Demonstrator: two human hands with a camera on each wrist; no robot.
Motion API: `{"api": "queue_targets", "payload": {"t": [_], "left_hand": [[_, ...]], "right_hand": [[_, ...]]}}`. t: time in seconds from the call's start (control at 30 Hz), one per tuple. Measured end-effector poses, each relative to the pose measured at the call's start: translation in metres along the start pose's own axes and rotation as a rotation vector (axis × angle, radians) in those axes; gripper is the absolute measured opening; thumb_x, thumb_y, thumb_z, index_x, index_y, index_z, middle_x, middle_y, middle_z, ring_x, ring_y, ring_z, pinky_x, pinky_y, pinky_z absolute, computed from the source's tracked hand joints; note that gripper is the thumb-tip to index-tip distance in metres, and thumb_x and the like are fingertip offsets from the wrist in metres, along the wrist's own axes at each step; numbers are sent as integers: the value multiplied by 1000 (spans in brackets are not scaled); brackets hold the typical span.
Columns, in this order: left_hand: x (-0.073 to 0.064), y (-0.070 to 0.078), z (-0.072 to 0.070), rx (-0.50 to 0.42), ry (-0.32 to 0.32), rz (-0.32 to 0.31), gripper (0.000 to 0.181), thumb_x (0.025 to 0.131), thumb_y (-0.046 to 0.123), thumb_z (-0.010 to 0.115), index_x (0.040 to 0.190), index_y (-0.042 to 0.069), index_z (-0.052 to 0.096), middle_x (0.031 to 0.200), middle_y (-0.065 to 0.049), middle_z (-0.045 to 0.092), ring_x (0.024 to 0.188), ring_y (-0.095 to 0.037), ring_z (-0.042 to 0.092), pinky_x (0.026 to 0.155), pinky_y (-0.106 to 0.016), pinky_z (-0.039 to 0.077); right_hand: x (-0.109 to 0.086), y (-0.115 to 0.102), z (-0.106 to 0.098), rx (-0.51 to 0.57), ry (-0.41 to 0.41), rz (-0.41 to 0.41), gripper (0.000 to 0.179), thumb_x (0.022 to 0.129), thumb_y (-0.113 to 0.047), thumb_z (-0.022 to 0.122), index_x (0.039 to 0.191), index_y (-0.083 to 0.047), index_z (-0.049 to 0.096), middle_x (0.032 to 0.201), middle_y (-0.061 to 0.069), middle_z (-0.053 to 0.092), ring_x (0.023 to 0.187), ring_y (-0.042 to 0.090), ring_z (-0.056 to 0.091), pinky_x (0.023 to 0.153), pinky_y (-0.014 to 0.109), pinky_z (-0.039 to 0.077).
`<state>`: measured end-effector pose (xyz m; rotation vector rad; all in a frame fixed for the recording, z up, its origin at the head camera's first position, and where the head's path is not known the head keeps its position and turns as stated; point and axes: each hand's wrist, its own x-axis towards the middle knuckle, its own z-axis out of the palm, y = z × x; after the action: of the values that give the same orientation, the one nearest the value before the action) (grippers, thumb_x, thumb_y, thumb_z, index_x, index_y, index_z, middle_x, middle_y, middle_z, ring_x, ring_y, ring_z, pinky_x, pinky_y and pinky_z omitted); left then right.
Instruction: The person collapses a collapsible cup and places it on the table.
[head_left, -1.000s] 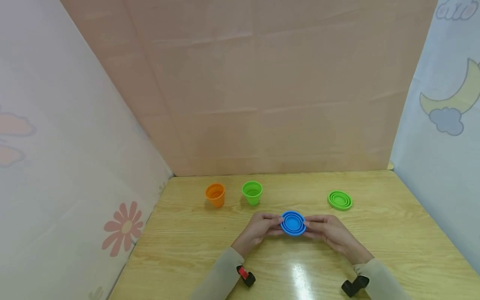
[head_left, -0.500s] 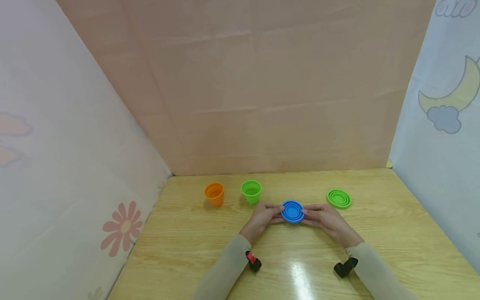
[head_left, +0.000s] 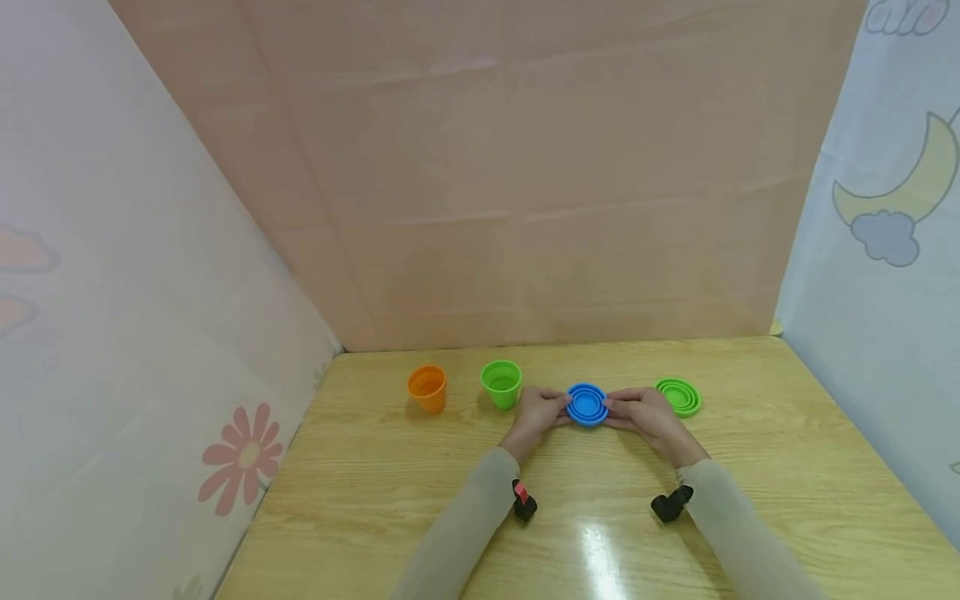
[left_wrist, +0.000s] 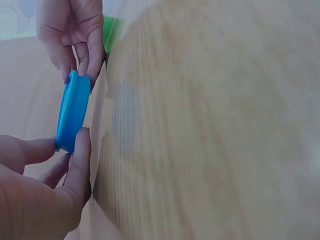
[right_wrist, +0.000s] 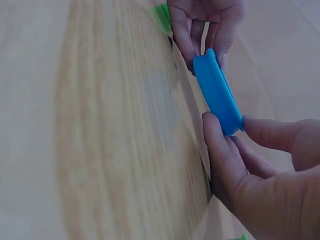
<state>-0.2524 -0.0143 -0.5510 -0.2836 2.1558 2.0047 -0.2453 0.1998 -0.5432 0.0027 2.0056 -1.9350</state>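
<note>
A blue collapsible cup [head_left: 587, 405], pressed flat into rings, is held level between both hands in the head view. My left hand [head_left: 537, 413] pinches its left edge, thumb on the rim and fingers beneath. On the opposite edge my right hand [head_left: 651, 418] pinches it the same way. Seen side-on in the left wrist view, the blue cup [left_wrist: 73, 112] is a shallow disc, raised over the table with its faint bluish reflection below. The right wrist view shows the cup [right_wrist: 217, 94] between the fingertips of both hands.
On the wooden table [head_left: 360, 517], an orange cup [head_left: 429, 390] and a green cup [head_left: 501, 385] stand expanded at the back left. A flattened green cup [head_left: 678, 397] lies just beyond my right hand. Patterned cloth walls [head_left: 247, 454] flank the table, with a tan backdrop [head_left: 480, 208] behind.
Both hands have carried the flattened blue cup away from me toward the back of the table, between the expanded green cup and the flat green one. The other cups stay put.
</note>
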Motion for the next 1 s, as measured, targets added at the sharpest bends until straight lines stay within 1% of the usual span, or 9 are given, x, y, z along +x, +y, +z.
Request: {"api": "queue_targets", "payload": {"t": [0.17, 0.27, 0.4, 0.5, 0.57, 0.63, 0.73, 0.93, 1.0], "left_hand": [[2, 7, 3, 41, 23, 9, 16, 99, 5, 70, 108, -7, 78, 100, -17, 80, 87, -23, 81, 74, -31, 68], [4, 10, 5, 106, 45, 5, 15, 99, 6, 71, 106, -5, 79, 99, -16, 80, 83, -20, 80, 71, -29, 68], [6, 13, 6, 257, 86, 58, 14, 98, 11, 74, 102, 0, 82, 98, -11, 80, 75, -13, 78, 67, -24, 66], [7, 12, 6, 400, 118, 120, 12, 96, 13, 77, 98, 4, 84, 92, -6, 80, 68, -8, 73, 63, -21, 62], [7, 11, 6, 466, 133, 147, 11, 96, 14, 78, 94, 5, 84, 86, -4, 80, 65, -6, 70, 60, -20, 60], [7, 10, 6, 509, 144, 165, 11, 95, 14, 78, 92, 6, 85, 81, -2, 79, 63, -5, 67, 58, -19, 57], [7, 9, 6, 511, 151, 169, 12, 96, 15, 77, 92, 7, 85, 79, 0, 79, 63, -4, 67, 58, -19, 56], [9, 9, 6, 499, 148, 149, 14, 98, 17, 75, 95, 7, 85, 85, -1, 80, 66, -4, 71, 62, -20, 59], [9, 9, 5, 494, 141, 148, 16, 98, 16, 73, 94, 7, 85, 84, -2, 80, 66, -5, 70, 61, -20, 58]], "right_hand": [[7, -1, 1, -50, 39, -11, 44, 107, -7, 58, 142, 19, 51, 141, 39, 57, 103, 17, 78, 93, 33, 65], [11, -2, 2, -82, 60, -17, 42, 106, -6, 60, 138, 20, 54, 137, 39, 60, 98, 16, 78, 90, 33, 66], [15, -3, 4, -142, 107, -26, 39, 105, -7, 62, 133, 20, 59, 129, 35, 67, 91, 13, 78, 84, 31, 67], [17, -3, 5, -198, 137, -29, 36, 105, -9, 62, 130, 18, 63, 125, 33, 70, 88, 13, 77, 80, 30, 68], [16, -4, 6, -235, 145, -31, 36, 105, -9, 63, 129, 17, 64, 123, 33, 71, 86, 13, 77, 78, 30, 68], [16, -5, 7, -270, 150, -34, 35, 104, -9, 63, 127, 17, 65, 119, 33, 72, 84, 14, 77, 76, 29, 68], [15, -6, 9, -313, 160, -33, 33, 104, -9, 62, 126, 17, 66, 115, 32, 74, 82, 14, 76, 74, 29, 68], [14, -8, 11, -357, 166, -27, 34, 106, -9, 59, 126, 17, 66, 122, 33, 71, 85, 14, 75, 75, 29, 68], [14, -9, 11, -363, 170, -28, 35, 105, -10, 59, 126, 17, 66, 122, 33, 71, 85, 14, 74, 75, 29, 68]]}}
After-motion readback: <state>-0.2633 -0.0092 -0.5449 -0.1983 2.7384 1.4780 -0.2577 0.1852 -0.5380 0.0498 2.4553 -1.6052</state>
